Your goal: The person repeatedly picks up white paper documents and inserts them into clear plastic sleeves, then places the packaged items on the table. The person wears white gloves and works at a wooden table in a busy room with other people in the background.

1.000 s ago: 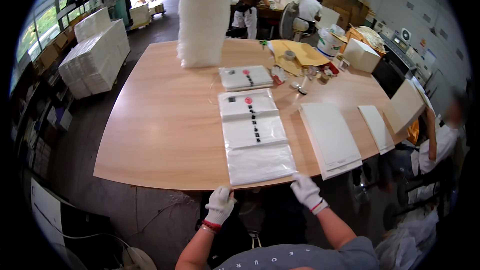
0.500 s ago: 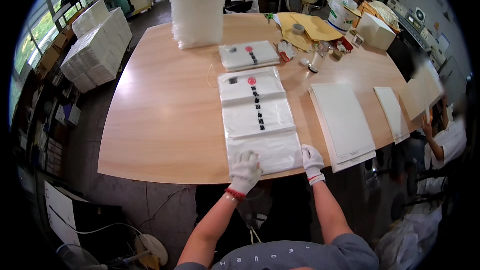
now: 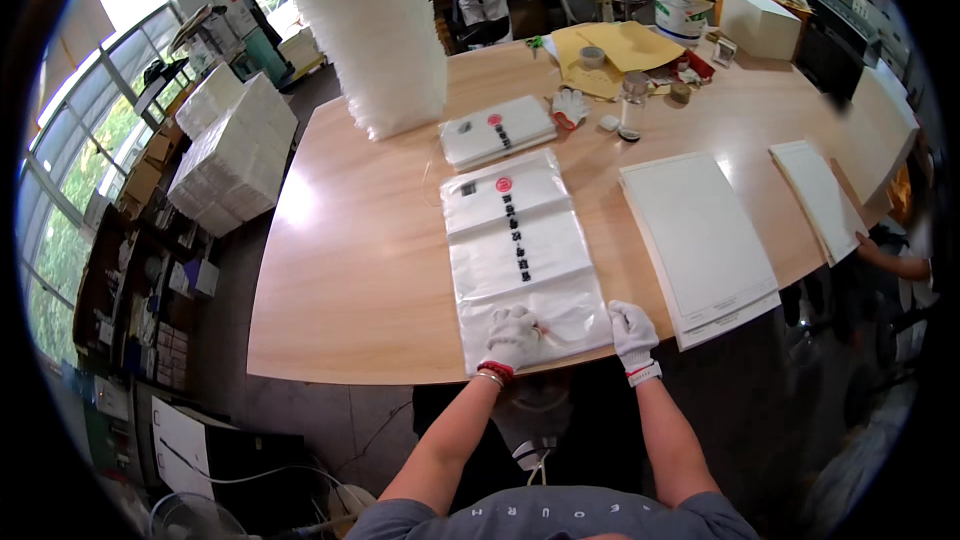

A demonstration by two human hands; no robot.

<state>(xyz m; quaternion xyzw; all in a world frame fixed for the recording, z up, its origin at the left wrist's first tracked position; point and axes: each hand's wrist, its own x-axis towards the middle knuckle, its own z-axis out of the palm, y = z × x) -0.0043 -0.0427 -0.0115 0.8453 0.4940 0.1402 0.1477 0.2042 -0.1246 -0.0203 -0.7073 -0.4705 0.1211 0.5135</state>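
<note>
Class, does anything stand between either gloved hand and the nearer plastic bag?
Nothing visible does. The left hand lies on the bag near its lower edge; the right hand is at its lower right corner. The white boards lie apart, to the right.

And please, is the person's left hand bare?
No, the left hand, at the near end of the printed plastic bag, wears a white glove.

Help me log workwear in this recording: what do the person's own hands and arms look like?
The left hand and right hand wear white fabric gloves. A red bracelet circles the left wrist; the right wrist shows a pale wristband with a red line beside it. Forearms are bare below short grey sleeves.
</note>
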